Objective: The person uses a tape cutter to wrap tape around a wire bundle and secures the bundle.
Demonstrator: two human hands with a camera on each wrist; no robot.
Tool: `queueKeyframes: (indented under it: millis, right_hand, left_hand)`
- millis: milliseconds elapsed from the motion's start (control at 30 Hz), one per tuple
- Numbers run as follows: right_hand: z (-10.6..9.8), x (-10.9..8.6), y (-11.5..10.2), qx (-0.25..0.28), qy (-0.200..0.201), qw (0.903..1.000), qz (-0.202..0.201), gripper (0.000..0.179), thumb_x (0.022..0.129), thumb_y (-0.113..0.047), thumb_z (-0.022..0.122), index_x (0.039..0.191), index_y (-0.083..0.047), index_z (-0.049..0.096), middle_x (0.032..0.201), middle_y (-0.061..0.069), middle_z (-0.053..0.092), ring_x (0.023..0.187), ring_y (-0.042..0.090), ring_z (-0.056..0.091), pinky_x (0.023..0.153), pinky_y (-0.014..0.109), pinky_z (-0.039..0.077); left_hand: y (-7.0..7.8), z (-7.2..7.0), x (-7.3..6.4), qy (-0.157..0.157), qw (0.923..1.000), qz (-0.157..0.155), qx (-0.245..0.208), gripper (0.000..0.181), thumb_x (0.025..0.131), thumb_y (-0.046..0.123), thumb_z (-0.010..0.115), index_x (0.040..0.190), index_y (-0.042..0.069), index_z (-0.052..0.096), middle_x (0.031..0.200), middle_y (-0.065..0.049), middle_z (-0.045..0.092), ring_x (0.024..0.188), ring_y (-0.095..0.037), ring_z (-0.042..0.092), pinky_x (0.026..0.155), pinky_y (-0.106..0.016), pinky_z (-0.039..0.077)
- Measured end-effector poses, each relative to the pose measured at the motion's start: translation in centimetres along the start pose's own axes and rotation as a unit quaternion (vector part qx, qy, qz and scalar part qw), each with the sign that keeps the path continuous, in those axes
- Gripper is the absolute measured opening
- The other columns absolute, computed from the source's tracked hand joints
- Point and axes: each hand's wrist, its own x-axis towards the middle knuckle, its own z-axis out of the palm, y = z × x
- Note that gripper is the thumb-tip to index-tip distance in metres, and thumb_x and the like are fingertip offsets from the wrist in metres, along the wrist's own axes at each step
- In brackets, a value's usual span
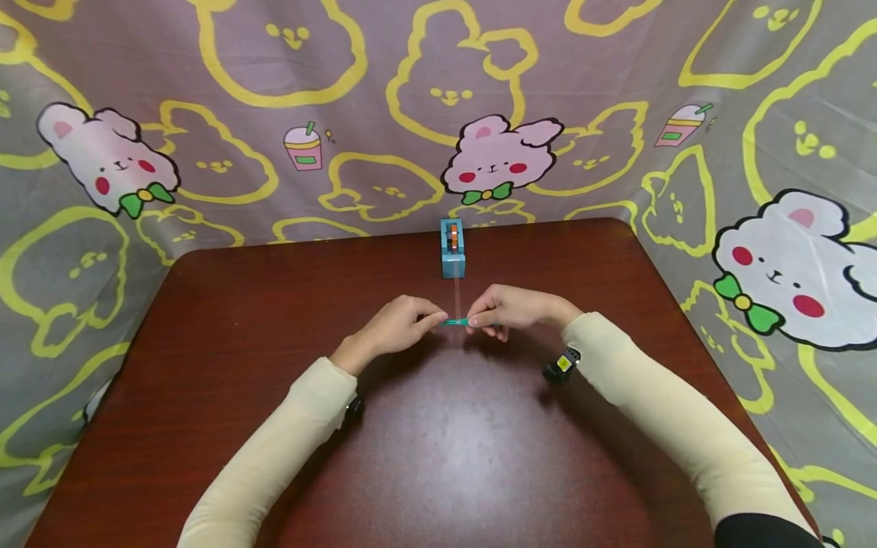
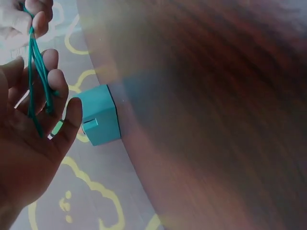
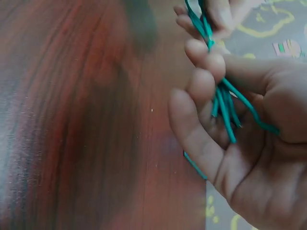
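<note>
A small bundle of thin green wire-like strands (image 1: pixel 457 323) is stretched sideways between both hands above the table. My left hand (image 1: pixel 397 326) pinches its left end between thumb and fingers; in the left wrist view the strands (image 2: pixel 40 76) run across those fingers. The right hand (image 1: pixel 510 308) pinches the other end, and loose strand tips (image 3: pixel 225 112) stick out toward its palm in the right wrist view. A clear strip of tape (image 1: pixel 457 297) reaches from the blue tape dispenser (image 1: pixel 453 266) to the bundle and appears to touch it between the hands.
The dark wooden table (image 1: pixel 452 457) has rounded back corners. A patterned cloth curtain (image 1: pixel 384 99) hangs behind it and along both sides. The dispenser stands near the table's back edge, beyond the hands. Small black devices (image 1: pixel 563 365) are strapped at the wrists.
</note>
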Motion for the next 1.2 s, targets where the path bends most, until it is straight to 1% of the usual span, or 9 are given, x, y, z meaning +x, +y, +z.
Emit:
queueKeyframes:
  millis: [100, 200, 333, 467, 633, 733, 867, 1100, 1200]
  right_hand:
    - [0.6, -0.3, -0.5, -0.079, 0.041, 0.9955, -0.032, 0.023, 0.105, -0.012, 0.056, 0.096, 0.004, 0.071, 0.064, 0.002, 0.057, 0.055, 0.015, 0.055, 0.056, 0.042, 0.053]
    - [1.2, -0.5, -0.6, -0.158, 0.082, 0.9822, -0.059, 0.021, 0.104, -0.011, 0.057, 0.094, -0.001, 0.071, 0.063, -0.002, 0.055, 0.055, 0.01, 0.053, 0.055, 0.03, 0.049]
    - [2.2, -0.8, -0.3, -0.239, 0.139, 0.9573, -0.085, 0.017, 0.103, -0.01, 0.059, 0.098, -0.005, 0.074, 0.067, -0.002, 0.06, 0.061, 0.006, 0.052, 0.061, 0.028, 0.047]
    - [2.9, -0.9, 0.1, -0.293, 0.185, 0.9322, -0.104, 0.017, 0.101, -0.011, 0.062, 0.108, -0.004, 0.076, 0.086, 0.004, 0.071, 0.075, 0.008, 0.061, 0.072, 0.032, 0.053]
    - [3.5, -1.1, 0.5, -0.364, 0.233, 0.8918, -0.134, 0.015, 0.1, -0.011, 0.064, 0.107, -0.007, 0.076, 0.086, 0.001, 0.068, 0.074, 0.01, 0.061, 0.068, 0.032, 0.053]
    - [3.9, -1.2, 0.8, -0.41, 0.255, 0.8618, -0.155, 0.014, 0.099, -0.009, 0.065, 0.107, -0.008, 0.076, 0.082, -0.001, 0.063, 0.069, 0.011, 0.059, 0.062, 0.031, 0.052]
    - [4.3, -1.1, 1.4, -0.453, 0.272, 0.8308, -0.174, 0.013, 0.098, -0.007, 0.066, 0.106, -0.008, 0.075, 0.081, 0.0, 0.062, 0.067, 0.013, 0.058, 0.059, 0.029, 0.051]
    - [4.4, -0.9, 1.9, -0.489, 0.296, 0.7961, -0.199, 0.008, 0.096, -0.008, 0.068, 0.102, -0.008, 0.074, 0.08, 0.001, 0.06, 0.067, 0.016, 0.058, 0.058, 0.032, 0.051]
    - [4.4, -0.9, 2.0, -0.499, 0.3, 0.7872, -0.204, 0.009, 0.095, -0.008, 0.069, 0.103, -0.008, 0.074, 0.08, 0.002, 0.06, 0.068, 0.017, 0.058, 0.058, 0.032, 0.051]
  left_hand:
    - [-0.3, -0.4, 0.6, -0.023, 0.9954, -0.051, -0.079, 0.033, 0.107, 0.029, 0.053, 0.103, 0.007, 0.077, 0.081, -0.012, 0.071, 0.06, -0.016, 0.054, 0.059, -0.031, 0.046]
    - [-0.9, -0.8, 1.3, -0.076, 0.9806, -0.098, -0.151, 0.043, 0.108, 0.033, 0.047, 0.102, 0.002, 0.077, 0.08, -0.015, 0.072, 0.053, -0.019, 0.054, 0.054, -0.031, 0.046]
    - [-1.9, -1.2, 2.3, -0.171, 0.9448, -0.157, -0.232, 0.054, 0.11, 0.037, 0.041, 0.102, -0.005, 0.075, 0.079, -0.013, 0.073, 0.052, -0.016, 0.054, 0.055, -0.031, 0.047]
    - [-2.6, -1.2, 3.3, -0.235, 0.9029, -0.207, -0.294, 0.055, 0.11, 0.038, 0.041, 0.103, -0.006, 0.074, 0.08, -0.014, 0.07, 0.054, -0.014, 0.053, 0.055, -0.029, 0.046]
    - [-2.8, -1.1, 4.5, -0.302, 0.8662, -0.226, -0.328, 0.055, 0.109, 0.04, 0.042, 0.103, -0.006, 0.072, 0.077, -0.012, 0.067, 0.056, -0.014, 0.057, 0.053, -0.026, 0.044]
    - [-2.8, -1.0, 4.9, -0.322, 0.8553, -0.222, -0.34, 0.054, 0.109, 0.037, 0.042, 0.102, -0.008, 0.069, 0.072, -0.007, 0.066, 0.058, -0.015, 0.061, 0.055, -0.027, 0.047]
    - [-2.9, -0.8, 5.1, -0.319, 0.8514, -0.222, -0.352, 0.048, 0.109, 0.032, 0.045, 0.095, -0.01, 0.065, 0.067, -0.005, 0.059, 0.057, -0.015, 0.057, 0.059, -0.029, 0.05]
    - [-2.8, -0.8, 5.2, -0.311, 0.8339, -0.239, -0.388, 0.041, 0.109, 0.025, 0.046, 0.08, -0.002, 0.057, 0.059, -0.001, 0.039, 0.051, -0.013, 0.04, 0.056, -0.029, 0.039]
    - [-2.7, -1.0, 5.2, -0.313, 0.8292, -0.243, -0.394, 0.042, 0.109, 0.025, 0.045, 0.077, 0.001, 0.056, 0.058, 0.0, 0.035, 0.05, -0.011, 0.036, 0.056, -0.028, 0.034]
